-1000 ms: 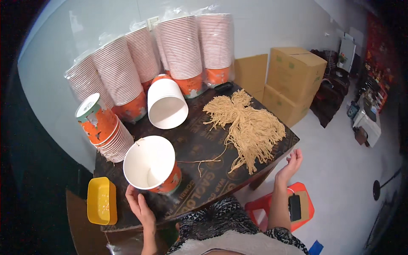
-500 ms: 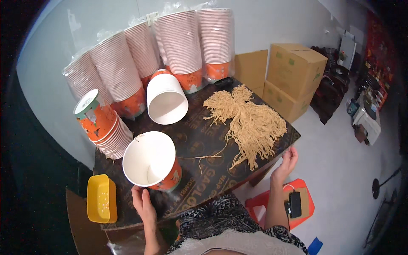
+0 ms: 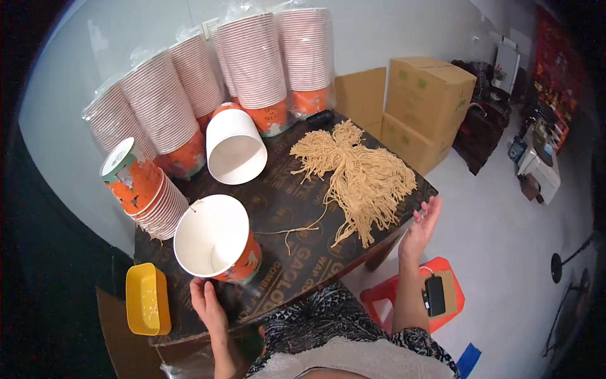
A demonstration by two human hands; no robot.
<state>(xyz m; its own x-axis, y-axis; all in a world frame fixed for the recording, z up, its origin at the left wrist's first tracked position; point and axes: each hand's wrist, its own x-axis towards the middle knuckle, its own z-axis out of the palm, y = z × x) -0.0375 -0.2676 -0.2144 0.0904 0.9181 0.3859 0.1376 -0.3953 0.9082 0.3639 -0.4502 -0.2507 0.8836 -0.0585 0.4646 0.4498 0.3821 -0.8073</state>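
My left hand (image 3: 209, 306), nearer, loosely open, has the upright orange paper bucket (image 3: 218, 243) at twelve o'clock (contact unclear); my right hand (image 3: 418, 235), open, empty, lies three o'clock from it.

On dark angular wooden table (image 3: 281, 211): front orange-and-white round paper bucket (image 3: 218, 235) between yellow rectangular plastic tub (image 3: 162, 303), left, and beige stringy cord bundle (image 3: 366, 174), right.

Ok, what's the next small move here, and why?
I'd probably bring the right hand in to the loose strand. That hand looks open and empty, the strand lies on the dark tabletop between the upright paper bucket and the tan cord bundle, and the left hand is at the bucket.
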